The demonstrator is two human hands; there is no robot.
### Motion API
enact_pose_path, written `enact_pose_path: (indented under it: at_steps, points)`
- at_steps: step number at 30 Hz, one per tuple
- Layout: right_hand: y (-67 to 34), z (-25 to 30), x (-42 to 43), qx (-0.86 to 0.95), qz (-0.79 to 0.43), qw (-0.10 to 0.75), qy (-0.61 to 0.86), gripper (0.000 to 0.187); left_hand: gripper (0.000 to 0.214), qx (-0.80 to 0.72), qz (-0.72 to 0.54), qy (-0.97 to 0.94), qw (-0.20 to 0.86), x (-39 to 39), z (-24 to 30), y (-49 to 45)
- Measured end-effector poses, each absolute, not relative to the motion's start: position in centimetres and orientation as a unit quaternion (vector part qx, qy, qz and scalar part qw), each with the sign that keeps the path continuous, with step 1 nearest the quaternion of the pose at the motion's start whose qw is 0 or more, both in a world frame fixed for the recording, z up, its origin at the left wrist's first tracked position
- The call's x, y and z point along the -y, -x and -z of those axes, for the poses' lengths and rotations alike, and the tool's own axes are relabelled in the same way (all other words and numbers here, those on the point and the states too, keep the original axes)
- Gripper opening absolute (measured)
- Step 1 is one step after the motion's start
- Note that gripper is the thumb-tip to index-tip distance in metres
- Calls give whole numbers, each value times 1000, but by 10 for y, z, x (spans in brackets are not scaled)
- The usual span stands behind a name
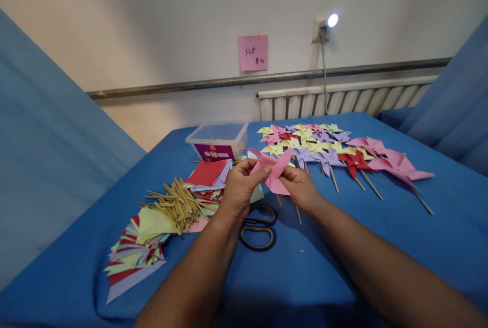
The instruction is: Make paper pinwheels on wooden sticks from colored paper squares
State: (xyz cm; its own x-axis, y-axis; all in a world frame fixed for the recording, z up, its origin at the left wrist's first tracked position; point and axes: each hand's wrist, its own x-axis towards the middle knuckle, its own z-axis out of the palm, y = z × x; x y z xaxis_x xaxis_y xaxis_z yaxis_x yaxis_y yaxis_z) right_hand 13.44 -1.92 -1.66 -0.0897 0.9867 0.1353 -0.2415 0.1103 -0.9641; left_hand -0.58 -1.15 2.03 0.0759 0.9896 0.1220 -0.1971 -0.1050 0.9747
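Note:
A pink paper pinwheel (277, 169) is held up between both my hands, above the blue table. My left hand (244, 181) pinches its left side, with the thumb pressed on the paper near the middle. At the lower right edge, the fingers of my right hand (301, 185) are closed on the same pinwheel. No stick can be seen for certain on it. Black-handled scissors (257, 229) lie just below my hands, their blades hidden. Finished pinwheels on sticks, among them a purple one (328, 161) and a red one (354, 162), lie just beyond my right hand.
A clear plastic box (218, 141) stands at the back left. Nearer lie a stack of coloured paper squares (206, 173), a heap of wooden sticks (182, 206) and fanned paper sheets (133, 257). Large pink pinwheels (398, 164) lie right. A radiator (343, 99) lines the wall.

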Motion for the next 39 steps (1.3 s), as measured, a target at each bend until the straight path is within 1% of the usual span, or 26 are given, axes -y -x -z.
enact_pose_path:
  at_steps: [5, 11, 16, 21, 28, 30, 34, 39]
  points:
    - [-134, 15, 20, 493, -551, 553, 384, 26, 27, -397, -542, -492, 554, 11, -20, 6]
    - [-132, 12, 20, 478, -568, 555, 376, 30, 22, -400, -529, -478, 575, 10, -18, 7]
    - [-131, 14, 20, 484, -553, 556, 388, 31, 24, -404, -520, -460, 596, 10, -19, 6]
    - [-129, 16, 19, 486, -541, 558, 400, 32, 24, -411, -514, -464, 593, 10, -19, 5]
    - [-128, 17, 18, 462, -583, 535, 400, 27, 22, -398, -518, -435, 619, 11, -16, 3]
    - [-128, 19, 17, 453, -586, 546, 392, 29, 22, -394, -523, -418, 630, 10, -15, 3]
    - [-131, 19, 17, 424, -580, 594, 362, 35, 25, -387, -532, -383, 649, 7, -13, 4]
    - [-133, 12, 19, 363, -634, 612, 303, 34, 27, -380, -525, -371, 665, 7, -15, 6]
